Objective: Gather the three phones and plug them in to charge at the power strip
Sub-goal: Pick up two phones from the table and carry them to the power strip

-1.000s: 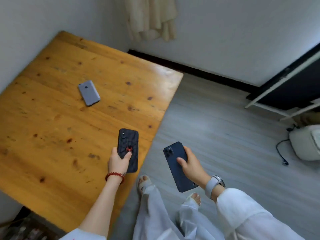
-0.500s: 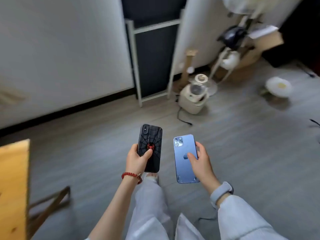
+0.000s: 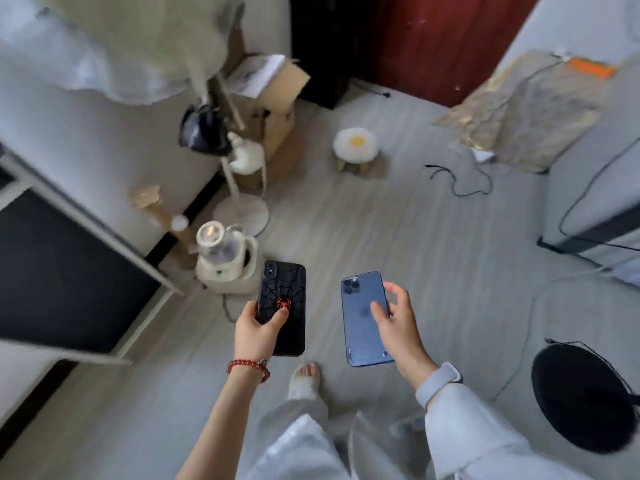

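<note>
Room: grey plank floor (image 3: pixel 398 237), loose black cable (image 3: pixel 460 181) lying far right.
Left hand (image 3: pixel 258 332): grips spider-case phone (image 3: pixel 282 308).
Right hand (image 3: pixel 398 322): grips blue phone (image 3: pixel 363 318).
Third phone, power strip: unseen.
Advice: keep both grips firm while walking.

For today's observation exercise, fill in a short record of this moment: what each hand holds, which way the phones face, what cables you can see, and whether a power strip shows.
left hand: grips the black phone with a red spider on its case
right hand: holds the blue phone
phone facing: both backs up, cameras at the far end
phones in view: two
cables: a loose black cable lies on the floor
power strip: none clearly visible
</note>
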A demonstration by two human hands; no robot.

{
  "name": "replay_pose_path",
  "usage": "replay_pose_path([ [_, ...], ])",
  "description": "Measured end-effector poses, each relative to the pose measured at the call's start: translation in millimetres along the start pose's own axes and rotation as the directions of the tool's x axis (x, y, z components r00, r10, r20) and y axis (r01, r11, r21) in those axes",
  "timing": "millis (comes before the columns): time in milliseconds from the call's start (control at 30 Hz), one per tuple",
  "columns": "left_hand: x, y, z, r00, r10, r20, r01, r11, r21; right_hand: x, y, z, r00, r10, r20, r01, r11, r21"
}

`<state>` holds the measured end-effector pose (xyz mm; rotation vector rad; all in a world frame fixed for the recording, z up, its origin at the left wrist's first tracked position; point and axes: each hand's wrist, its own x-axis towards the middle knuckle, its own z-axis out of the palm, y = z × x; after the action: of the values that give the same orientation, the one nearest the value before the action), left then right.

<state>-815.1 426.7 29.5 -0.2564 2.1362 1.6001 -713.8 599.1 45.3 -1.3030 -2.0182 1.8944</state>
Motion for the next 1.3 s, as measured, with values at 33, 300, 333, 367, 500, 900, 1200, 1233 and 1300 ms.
replay_pose_path([
  [33, 21, 18, 16, 1.0, 0.002, 0.029, -0.003, 1.0, 0.008, 18, -13, -8, 1.0, 0.002, -0.031, -0.001, 1.0, 0.021],
  [300, 143, 144, 197, 0.933, 0.083, 0.349, -0.149, 0.975, 0.164, 134, -64, -108, 0.928, 0.107, -0.357, -0.038, 0.98, 0.196],
  [333, 153, 156, 227, 0.914, 0.101, 0.393, -0.181, 0.968, 0.172, 151, -66, -124, 0.912, 0.125, -0.39, -0.039, 0.974, 0.221],
  [367, 164, 168, 257, 0.896, 0.113, 0.429, -0.205, 0.963, 0.176, 170, -67, -141, 0.895, 0.144, -0.423, -0.041, 0.969, 0.243],
  [500, 195, 211, 371, 0.845, 0.146, 0.514, -0.274, 0.944, 0.183, 254, -80, -210, 0.854, 0.18, -0.489, -0.025, 0.952, 0.306],
  [900, 299, 373, 645, 0.792, 0.153, 0.591, -0.312, 0.934, 0.177, 507, -181, -406, 0.83, 0.193, -0.523, -0.054, 0.962, 0.269],
  [1200, 432, 468, 852, 0.718, -0.015, 0.696, -0.062, 0.994, 0.086, 723, -247, -532, 0.828, 0.208, -0.521, -0.131, 0.975, 0.181],
  [1233, 443, 481, 873, 0.701, -0.026, 0.713, -0.053, 0.995, 0.088, 743, -258, -544, 0.826, 0.214, -0.521, -0.142, 0.974, 0.176],
  [1300, 467, 509, 920, 0.678, -0.053, 0.733, -0.026, 0.995, 0.096, 787, -283, -576, 0.829, 0.222, -0.514, -0.156, 0.973, 0.168],
])
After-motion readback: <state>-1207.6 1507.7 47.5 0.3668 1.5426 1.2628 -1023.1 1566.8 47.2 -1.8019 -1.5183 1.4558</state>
